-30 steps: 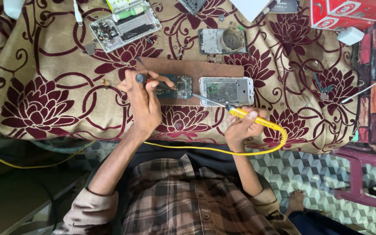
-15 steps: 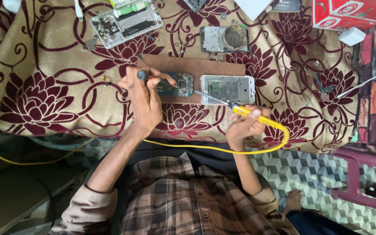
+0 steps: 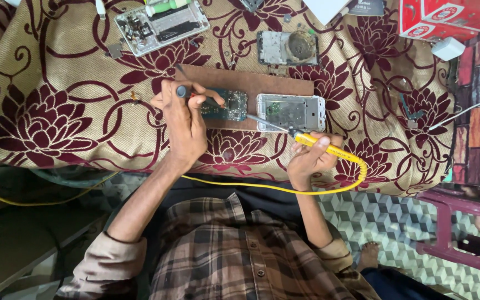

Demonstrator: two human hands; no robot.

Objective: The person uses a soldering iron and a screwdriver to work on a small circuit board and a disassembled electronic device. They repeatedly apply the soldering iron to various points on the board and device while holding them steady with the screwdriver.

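Place: my makeshift phone-repair workshop at home | Evidence: opened phone frames (image 3: 290, 112) and a circuit board (image 3: 228, 104) on a wooden board (image 3: 251, 83) | Surface: flowered maroon-and-gold cloth (image 3: 56, 111) | Tool: yellow soldering iron (image 3: 329, 148), trailing yellow cord (image 3: 251, 186)

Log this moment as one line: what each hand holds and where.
left hand: holds dark tool on circuit board | right hand: holds yellow soldering iron, tip near open phone frame | base: wooden board

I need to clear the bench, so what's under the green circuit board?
The green circuit board lies on a brown wooden board, which rests on the flowered cloth. The left hand covers the board's left end, so nothing shows there.
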